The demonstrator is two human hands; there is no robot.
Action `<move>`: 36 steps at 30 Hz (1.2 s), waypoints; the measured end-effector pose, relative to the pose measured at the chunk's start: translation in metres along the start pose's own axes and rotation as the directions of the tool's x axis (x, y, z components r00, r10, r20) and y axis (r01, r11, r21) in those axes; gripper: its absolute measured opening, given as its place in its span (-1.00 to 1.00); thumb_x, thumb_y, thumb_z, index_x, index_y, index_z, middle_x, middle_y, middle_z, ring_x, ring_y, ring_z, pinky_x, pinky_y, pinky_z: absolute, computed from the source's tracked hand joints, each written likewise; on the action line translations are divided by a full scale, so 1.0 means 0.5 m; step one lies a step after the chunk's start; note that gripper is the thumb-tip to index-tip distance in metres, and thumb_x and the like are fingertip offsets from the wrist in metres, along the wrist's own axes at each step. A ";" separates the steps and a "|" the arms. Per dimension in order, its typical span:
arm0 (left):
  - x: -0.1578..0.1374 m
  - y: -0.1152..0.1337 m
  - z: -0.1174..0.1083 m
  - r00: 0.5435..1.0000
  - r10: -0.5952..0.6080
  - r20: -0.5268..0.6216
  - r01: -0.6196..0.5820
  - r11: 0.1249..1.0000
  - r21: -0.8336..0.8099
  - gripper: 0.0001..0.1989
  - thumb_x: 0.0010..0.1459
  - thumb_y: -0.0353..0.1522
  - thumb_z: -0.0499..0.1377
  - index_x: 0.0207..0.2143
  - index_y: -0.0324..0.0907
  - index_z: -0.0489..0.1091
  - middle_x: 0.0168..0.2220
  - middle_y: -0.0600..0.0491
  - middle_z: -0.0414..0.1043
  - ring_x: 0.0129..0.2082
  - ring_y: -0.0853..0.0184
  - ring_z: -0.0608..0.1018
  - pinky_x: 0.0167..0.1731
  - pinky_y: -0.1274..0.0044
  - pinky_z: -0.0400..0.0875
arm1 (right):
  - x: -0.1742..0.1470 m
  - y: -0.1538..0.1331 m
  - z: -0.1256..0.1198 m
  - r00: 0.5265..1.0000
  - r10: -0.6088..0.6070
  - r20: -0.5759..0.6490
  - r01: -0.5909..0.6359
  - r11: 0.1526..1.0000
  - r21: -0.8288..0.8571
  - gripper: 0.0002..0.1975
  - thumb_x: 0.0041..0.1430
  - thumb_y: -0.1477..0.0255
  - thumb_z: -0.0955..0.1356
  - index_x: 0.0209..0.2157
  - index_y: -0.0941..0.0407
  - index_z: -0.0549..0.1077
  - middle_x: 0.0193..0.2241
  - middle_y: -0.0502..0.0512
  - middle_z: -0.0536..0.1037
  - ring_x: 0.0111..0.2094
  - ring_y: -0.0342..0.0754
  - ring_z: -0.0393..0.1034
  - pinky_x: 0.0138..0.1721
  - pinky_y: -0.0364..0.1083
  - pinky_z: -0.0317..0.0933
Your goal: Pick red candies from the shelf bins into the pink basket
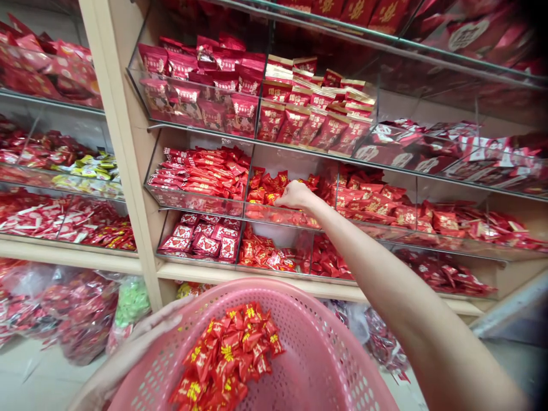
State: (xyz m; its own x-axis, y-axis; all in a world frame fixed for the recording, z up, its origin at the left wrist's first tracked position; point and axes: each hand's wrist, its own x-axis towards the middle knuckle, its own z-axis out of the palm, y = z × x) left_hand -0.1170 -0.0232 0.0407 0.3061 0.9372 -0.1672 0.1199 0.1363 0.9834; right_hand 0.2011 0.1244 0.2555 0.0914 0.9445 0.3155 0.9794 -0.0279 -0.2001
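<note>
A pink perforated plastic basket [338, 337] fills the lower middle, with a heap of red wrapped candies [231, 354] with yellow print on its left side. My left hand [160, 325] supports the basket from its left, fingers stretched along the outer wall below the rim. Over at the shelves, my right hand [295, 195] reaches into a clear compartment of small red-and-yellow wrapped candies [269, 181]. Its fingers are curled together right at the candies; whatever is between the fingertips is hidden.
Clear-fronted shelf compartments hold long red packets [209, 171], gold-edged red packets [295, 123] and heart-printed square packets [208, 242]. A wooden upright [117, 137] divides the shelving. On the floor at left lie clear bags of candies [85, 314]. Clear front lips [282, 216] edge the compartments.
</note>
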 end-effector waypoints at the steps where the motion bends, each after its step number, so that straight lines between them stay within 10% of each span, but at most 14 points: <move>1: 0.000 0.000 0.001 1.000 -0.001 -0.001 0.001 1.000 0.001 -0.54 0.13 -0.13 0.04 0.08 0.01 0.17 0.18 0.24 0.06 0.18 0.43 0.11 0.09 0.70 0.08 | -0.008 0.005 -0.007 1.000 -0.010 -0.002 0.010 1.000 0.000 -0.65 -0.24 0.24 0.42 -0.41 0.18 0.43 -0.38 0.16 0.48 -0.36 -0.01 0.38 -0.36 -0.09 0.26; 12: 0.009 -0.021 -0.018 0.999 0.038 0.013 -0.039 0.995 0.090 -0.51 0.14 -0.12 0.02 0.12 0.00 0.16 0.19 0.19 0.03 0.20 0.35 0.07 0.19 0.53 -0.12 | -0.032 0.041 -0.014 1.000 -0.027 0.008 0.024 0.966 0.258 -0.73 -0.13 0.27 0.42 -0.61 0.19 0.40 -0.64 0.05 0.44 -0.51 -0.13 0.31 -0.47 -0.16 0.21; 22: 0.011 -0.007 -0.007 1.000 0.018 0.014 -0.019 0.997 0.078 -0.48 0.11 -0.09 0.04 0.12 -0.01 0.17 0.17 0.21 0.08 0.20 0.28 0.06 0.18 0.49 -0.06 | -0.169 0.063 -0.061 0.979 -0.179 -0.098 0.192 0.649 0.736 -0.70 -0.05 0.35 0.40 -0.26 0.21 0.41 -0.41 0.09 0.50 -0.45 -0.18 0.35 -0.44 -0.18 0.26; 31: -0.001 -0.005 0.004 1.000 -0.010 -0.019 0.011 0.999 0.043 -0.55 0.12 -0.12 0.05 0.07 0.05 0.19 0.16 0.28 0.09 0.17 0.44 0.14 0.12 0.68 0.01 | -0.387 0.136 0.224 0.729 -0.421 0.539 -0.072 0.737 0.672 -0.70 -0.13 0.53 0.37 -0.25 0.16 0.35 -0.62 -0.15 0.30 -0.60 -0.23 0.18 -0.56 -0.22 0.08; 36: 0.000 -0.018 -0.003 1.000 -0.014 -0.024 0.016 0.998 0.069 -0.55 0.12 -0.10 0.04 0.06 0.08 0.18 0.15 0.31 0.10 0.17 0.43 0.13 0.13 0.67 0.01 | -0.431 0.176 0.313 0.767 -0.383 0.515 0.118 0.873 0.474 -0.64 -0.28 0.56 0.42 -0.34 0.11 0.34 -0.45 -0.08 0.35 -0.49 -0.20 0.19 -0.48 -0.21 0.08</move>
State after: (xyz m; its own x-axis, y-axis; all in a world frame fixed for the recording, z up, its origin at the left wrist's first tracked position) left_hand -0.1193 -0.0241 0.0318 0.2815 0.9426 -0.1795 0.1892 0.1289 0.9734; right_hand 0.2392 -0.0305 0.0246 -0.3982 0.9034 -0.1593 0.7801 0.2421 -0.5769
